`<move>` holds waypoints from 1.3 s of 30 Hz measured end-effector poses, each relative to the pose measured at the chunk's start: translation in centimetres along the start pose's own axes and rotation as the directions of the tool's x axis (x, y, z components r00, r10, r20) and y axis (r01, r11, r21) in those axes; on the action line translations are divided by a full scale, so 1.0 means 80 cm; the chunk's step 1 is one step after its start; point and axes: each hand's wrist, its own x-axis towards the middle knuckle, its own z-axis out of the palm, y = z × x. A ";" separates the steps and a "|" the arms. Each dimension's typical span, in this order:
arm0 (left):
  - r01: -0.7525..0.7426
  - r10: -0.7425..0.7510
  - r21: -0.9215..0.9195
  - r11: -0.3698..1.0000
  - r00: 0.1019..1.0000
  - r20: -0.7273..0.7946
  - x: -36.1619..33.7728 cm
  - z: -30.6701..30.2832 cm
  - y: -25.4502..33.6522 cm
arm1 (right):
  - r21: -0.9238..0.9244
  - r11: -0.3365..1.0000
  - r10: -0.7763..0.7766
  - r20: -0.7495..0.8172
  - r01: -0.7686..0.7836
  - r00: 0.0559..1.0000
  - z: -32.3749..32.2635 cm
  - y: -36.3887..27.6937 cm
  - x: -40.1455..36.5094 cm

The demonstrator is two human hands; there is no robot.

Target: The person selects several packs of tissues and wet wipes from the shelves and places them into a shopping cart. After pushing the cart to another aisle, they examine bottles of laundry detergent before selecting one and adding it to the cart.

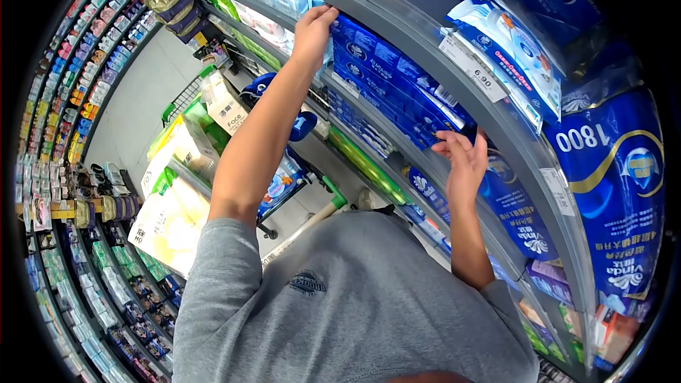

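Blue Vinda tissue packs [386, 71] stand in a row on a shelf beneath a grey shelf edge [418, 25]. At the left end of this row is my left hand [316, 28], its fingers bent together against the end of the packs; whether they grip anything is hidden. By the right end of the row, my right hand [464, 159] is raised with its fingers apart and slightly curled, holding nothing. Its fingertips are close to the packs and the shelf edge.
A shopping cart [330, 202] with white and yellow tissue packages [174, 216] stands left of my body. Large blue Vinda bags [610, 191] fill the right side. Stocked shelves [92, 50] curve along the far left beyond the floor [142, 99].
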 end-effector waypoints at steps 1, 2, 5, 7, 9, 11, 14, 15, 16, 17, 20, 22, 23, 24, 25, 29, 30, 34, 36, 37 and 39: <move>0.007 -0.009 -0.039 0.999 0.998 -0.056 -0.005 -0.006 0.001 | 0.035 0.998 -0.050 -0.008 0.050 0.999 0.003 0.002 -0.005; 0.091 -0.100 -0.115 0.989 0.992 -0.074 -0.005 -0.021 -0.002 | 0.035 0.998 -0.043 -0.010 0.044 0.999 0.006 0.004 -0.011; 0.054 -0.079 -0.239 0.969 0.992 -0.096 -0.029 -0.057 0.002 | 0.033 0.997 -0.073 0.055 0.071 0.996 0.019 0.010 -0.025; 0.062 -0.111 -0.291 0.955 0.982 -0.154 -0.043 -0.093 0.005 | 0.099 0.992 -0.097 0.150 0.083 0.984 0.031 0.015 -0.030; 0.056 -0.118 -0.325 0.944 0.978 -0.173 -0.048 -0.143 -0.004 | 0.088 0.993 -0.096 0.196 0.080 0.976 0.039 0.025 -0.033; 0.033 -0.157 -0.411 0.911 0.950 -0.270 -0.068 -0.171 0.006 | 0.076 0.994 -0.094 0.288 0.075 0.953 0.054 0.030 -0.034; -0.014 -0.171 -0.455 0.890 0.916 -0.362 -0.092 -0.223 0.009 | 0.064 0.997 -0.068 0.360 0.048 0.931 0.074 0.047 -0.031; -0.042 -0.165 -0.472 0.881 0.906 -0.389 -0.101 -0.236 0.013 | 0.047 0.997 -0.069 0.392 0.055 0.918 0.083 0.051 -0.028; -0.063 -0.168 -0.472 0.879 0.886 -0.431 -0.110 -0.248 0.016 | 0.044 0.997 -0.079 0.409 0.067 0.909 0.092 0.054 -0.025; -0.090 -0.170 -0.482 0.872 0.867 -0.468 -0.117 -0.261 0.015 | 0.050 0.997 -0.069 0.441 0.053 0.895 0.100 0.056 -0.021; -0.137 -0.119 -0.437 0.889 0.853 -0.509 -0.144 -0.287 0.021 | 0.098 0.981 0.110 0.431 -0.168 0.896 0.133 0.054 -0.002; -0.164 -0.075 -0.423 0.891 0.866 -0.494 -0.162 -0.303 0.027 | 0.080 0.964 0.194 0.444 -0.254 0.875 0.157 0.056 0.022; -0.176 -0.055 -0.415 0.892 0.871 -0.488 -0.170 -0.309 0.029 | 0.073 0.953 0.229 0.459 -0.293 0.858 0.171 0.053 0.033; -0.186 -0.029 -0.392 0.901 0.876 -0.482 -0.179 -0.311 0.033 | 0.055 0.949 0.241 0.508 -0.311 0.827 0.186 0.044 0.040; -0.205 -0.011 -0.381 0.901 0.869 -0.495 -0.186 -0.308 0.036 | 0.038 0.945 0.252 0.551 -0.326 0.796 0.201 0.037 0.046; -0.146 0.009 -0.204 0.968 0.833 -0.554 -0.204 -0.319 0.015 | 0.055 0.988 0.091 0.554 -0.145 0.827 0.260 0.019 0.069; -0.052 -0.046 -0.164 0.985 0.837 -0.545 -0.206 -0.325 0.002 | 0.046 0.999 -0.027 0.580 0.000 0.814 0.275 0.009 0.070; 0.178 -0.223 -0.136 0.975 0.835 -0.503 -0.222 -0.316 -0.017 | 0.091 0.970 -0.224 0.685 0.224 0.693 0.333 -0.016 0.060; 0.228 -0.244 -0.094 0.969 0.840 -0.485 -0.225 -0.322 -0.028 | 0.154 0.940 -0.313 0.749 0.306 0.585 0.361 -0.006 0.058; 0.269 -0.273 -0.079 0.960 0.830 -0.486 -0.225 -0.321 -0.031 | 0.173 0.917 -0.351 0.781 0.360 0.517 0.373 0.003 0.058; 0.311 -0.303 -0.068 0.948 0.817 -0.491 -0.225 -0.319 -0.031 | 0.129 0.832 -0.394 0.822 0.540 0.410 0.392 0.015 0.048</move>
